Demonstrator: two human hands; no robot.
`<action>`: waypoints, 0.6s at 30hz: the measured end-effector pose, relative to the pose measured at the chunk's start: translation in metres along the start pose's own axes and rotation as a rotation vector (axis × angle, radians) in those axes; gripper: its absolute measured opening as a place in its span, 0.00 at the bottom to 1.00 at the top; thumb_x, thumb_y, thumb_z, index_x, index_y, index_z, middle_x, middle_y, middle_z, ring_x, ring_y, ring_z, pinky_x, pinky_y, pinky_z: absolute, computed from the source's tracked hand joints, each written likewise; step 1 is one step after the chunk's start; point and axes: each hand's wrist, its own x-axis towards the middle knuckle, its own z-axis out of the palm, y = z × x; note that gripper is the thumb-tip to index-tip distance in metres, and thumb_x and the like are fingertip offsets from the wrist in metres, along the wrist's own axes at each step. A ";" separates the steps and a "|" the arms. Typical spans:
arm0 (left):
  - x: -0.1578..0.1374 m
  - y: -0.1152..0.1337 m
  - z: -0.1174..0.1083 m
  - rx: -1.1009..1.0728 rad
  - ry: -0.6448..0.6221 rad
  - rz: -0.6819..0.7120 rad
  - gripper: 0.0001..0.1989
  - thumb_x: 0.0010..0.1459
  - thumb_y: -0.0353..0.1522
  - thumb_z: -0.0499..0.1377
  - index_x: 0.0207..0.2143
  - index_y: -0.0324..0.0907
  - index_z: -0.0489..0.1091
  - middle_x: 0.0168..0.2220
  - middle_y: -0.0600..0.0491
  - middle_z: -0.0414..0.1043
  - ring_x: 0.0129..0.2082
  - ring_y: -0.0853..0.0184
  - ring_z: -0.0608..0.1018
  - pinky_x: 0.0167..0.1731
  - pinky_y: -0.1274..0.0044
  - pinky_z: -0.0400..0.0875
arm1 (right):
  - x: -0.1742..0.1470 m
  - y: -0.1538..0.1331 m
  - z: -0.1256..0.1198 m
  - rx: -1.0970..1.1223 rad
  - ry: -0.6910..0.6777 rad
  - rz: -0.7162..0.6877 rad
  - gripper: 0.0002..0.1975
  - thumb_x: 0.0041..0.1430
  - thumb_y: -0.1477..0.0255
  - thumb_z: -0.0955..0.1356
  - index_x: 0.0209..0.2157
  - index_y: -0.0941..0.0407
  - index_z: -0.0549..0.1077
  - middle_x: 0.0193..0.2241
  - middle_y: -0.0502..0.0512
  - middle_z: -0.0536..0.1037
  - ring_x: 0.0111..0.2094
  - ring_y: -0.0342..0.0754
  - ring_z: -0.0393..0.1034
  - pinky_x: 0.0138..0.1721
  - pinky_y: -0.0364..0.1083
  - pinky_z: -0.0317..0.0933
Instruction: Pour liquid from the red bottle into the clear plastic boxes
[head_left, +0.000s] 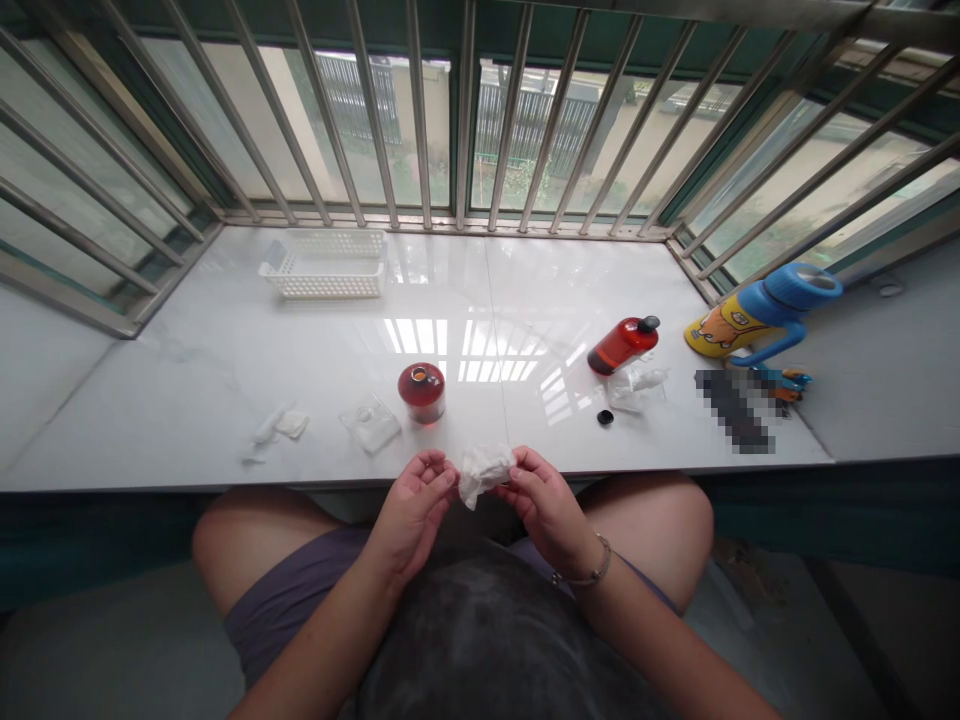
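A crumpled white tissue point(484, 472) is held up between my two hands, just in front of the counter's near edge. My right hand point(536, 490) pinches its right side between thumb and fingers. At the tissue's left edge, my left hand point(420, 500) has thumb and fingertips pressed together; whether they grip the tissue or a thin thing beside it is hard to see. An uncapped red bottle point(421, 395) stands on the counter beyond my left hand. Left of that bottle lies a clear plastic wrapper point(371, 424).
A white perforated basket point(326, 285) sits at the back left. On the right are a red bottle with a black top point(624, 345), a black cap point(605, 418), a plastic bag point(637, 385) and a blue-yellow flask point(757, 315). Crumpled tissue scraps point(292, 425) lie left. Metal bars point(424, 120) line the window.
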 end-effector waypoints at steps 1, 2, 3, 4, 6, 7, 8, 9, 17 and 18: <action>-0.001 0.001 0.000 0.023 -0.014 -0.023 0.24 0.50 0.35 0.79 0.46 0.42 0.75 0.41 0.54 0.77 0.38 0.69 0.81 0.45 0.75 0.76 | -0.001 0.000 0.000 0.001 -0.007 0.001 0.16 0.56 0.56 0.79 0.34 0.51 0.74 0.36 0.51 0.77 0.40 0.50 0.73 0.48 0.50 0.72; -0.002 0.001 0.000 0.055 -0.036 -0.051 0.24 0.51 0.37 0.79 0.47 0.42 0.76 0.43 0.51 0.79 0.39 0.68 0.81 0.45 0.75 0.76 | -0.001 0.001 -0.001 -0.005 -0.017 0.002 0.16 0.56 0.56 0.79 0.34 0.51 0.74 0.36 0.51 0.77 0.40 0.50 0.73 0.48 0.50 0.72; -0.003 0.001 0.000 0.092 -0.065 -0.079 0.25 0.52 0.39 0.79 0.48 0.41 0.77 0.45 0.49 0.79 0.40 0.67 0.81 0.44 0.75 0.76 | -0.001 0.003 -0.002 -0.016 -0.028 0.005 0.16 0.56 0.56 0.79 0.34 0.51 0.74 0.36 0.51 0.77 0.40 0.50 0.73 0.48 0.50 0.72; -0.004 0.000 0.000 0.129 -0.099 -0.104 0.26 0.52 0.41 0.79 0.48 0.40 0.78 0.46 0.47 0.80 0.40 0.66 0.81 0.43 0.75 0.75 | -0.001 0.004 -0.003 -0.028 -0.041 0.008 0.16 0.56 0.56 0.78 0.34 0.50 0.74 0.36 0.51 0.77 0.40 0.50 0.73 0.47 0.51 0.72; -0.006 -0.003 0.001 0.178 -0.153 -0.130 0.24 0.52 0.43 0.78 0.45 0.38 0.80 0.43 0.46 0.82 0.38 0.66 0.81 0.41 0.76 0.74 | -0.001 0.007 -0.005 -0.041 -0.069 0.018 0.16 0.57 0.56 0.78 0.35 0.50 0.74 0.35 0.51 0.77 0.39 0.51 0.73 0.47 0.51 0.72; -0.006 -0.004 0.001 0.188 -0.163 -0.129 0.23 0.51 0.43 0.78 0.42 0.38 0.80 0.40 0.46 0.82 0.37 0.66 0.80 0.41 0.76 0.73 | -0.001 0.008 -0.005 -0.038 -0.077 0.022 0.16 0.57 0.56 0.78 0.35 0.50 0.74 0.35 0.51 0.77 0.39 0.50 0.74 0.47 0.51 0.72; -0.006 -0.005 0.001 0.194 -0.162 -0.117 0.22 0.51 0.44 0.79 0.39 0.38 0.80 0.39 0.47 0.82 0.36 0.66 0.80 0.41 0.76 0.73 | -0.001 0.008 -0.006 -0.031 -0.077 0.026 0.16 0.57 0.56 0.78 0.35 0.50 0.74 0.35 0.50 0.77 0.38 0.50 0.74 0.47 0.51 0.72; -0.005 -0.006 0.001 0.200 -0.154 -0.097 0.21 0.51 0.44 0.79 0.38 0.39 0.80 0.38 0.48 0.83 0.36 0.65 0.80 0.41 0.76 0.73 | -0.001 0.008 -0.006 -0.021 -0.068 0.028 0.17 0.57 0.56 0.78 0.35 0.51 0.74 0.34 0.50 0.77 0.38 0.49 0.74 0.46 0.50 0.72; -0.001 0.000 -0.007 0.487 -0.167 0.082 0.18 0.54 0.43 0.77 0.38 0.42 0.78 0.34 0.50 0.83 0.34 0.63 0.82 0.38 0.74 0.74 | 0.000 0.002 -0.009 -0.043 -0.119 0.211 0.27 0.56 0.55 0.81 0.52 0.53 0.77 0.44 0.56 0.85 0.44 0.50 0.81 0.49 0.50 0.74; -0.002 0.001 -0.007 0.520 -0.183 0.085 0.18 0.54 0.43 0.76 0.39 0.42 0.78 0.35 0.50 0.84 0.34 0.62 0.82 0.38 0.74 0.74 | 0.001 0.003 -0.010 -0.054 -0.145 0.224 0.27 0.55 0.56 0.81 0.51 0.54 0.78 0.43 0.56 0.85 0.44 0.50 0.81 0.50 0.50 0.73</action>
